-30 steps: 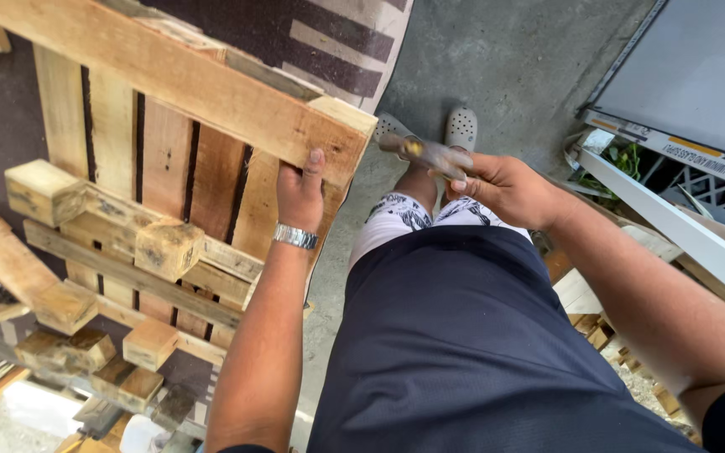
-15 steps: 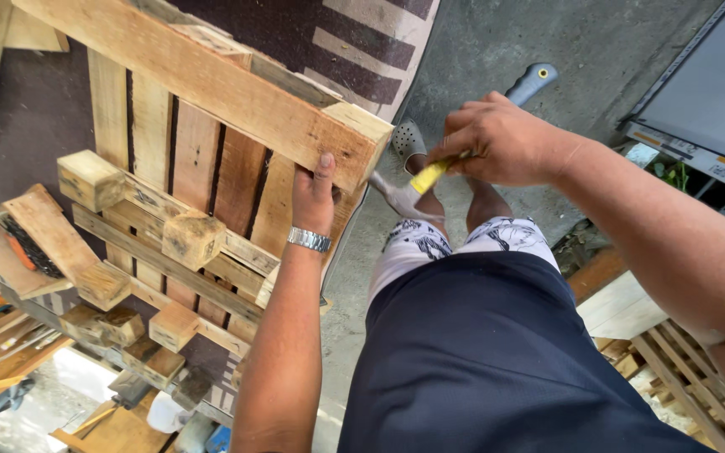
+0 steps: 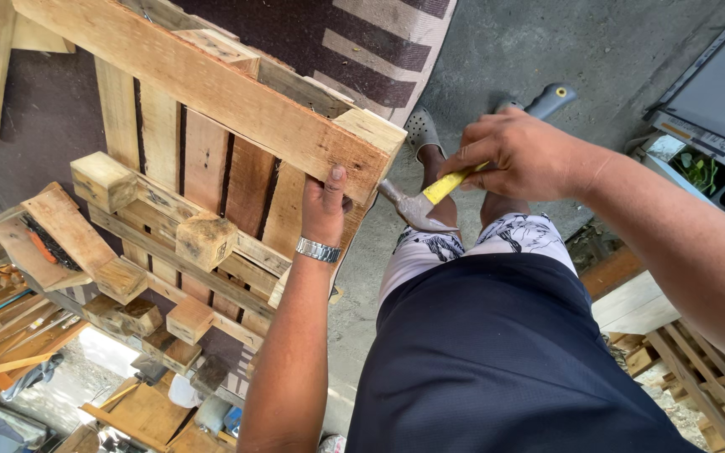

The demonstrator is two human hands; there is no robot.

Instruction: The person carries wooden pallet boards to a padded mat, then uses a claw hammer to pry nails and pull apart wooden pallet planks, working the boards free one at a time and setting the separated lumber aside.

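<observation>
A wooden pallet (image 3: 211,92) stands upright in front of me, its top rail running from upper left to centre. My left hand (image 3: 325,205), with a metal watch on the wrist, grips the pallet's right end just under the top rail. My right hand (image 3: 524,155) holds a claw hammer (image 3: 430,199) by its yellow and grey handle. The steel hammer head sits close to the pallet's right edge, just right of my left hand.
Loose wood blocks (image 3: 205,239) and pallet pieces (image 3: 69,231) lie at the left and lower left. A striped rug (image 3: 379,42) lies behind the pallet on the concrete floor (image 3: 547,42). Another pallet (image 3: 706,377) sits at the lower right, and a crate with plants (image 3: 702,168) at right.
My right hand has swung the hammer up from beside my knee, and its head now sits near the pallet's right edge. My left hand has kept its grip on the pallet.
</observation>
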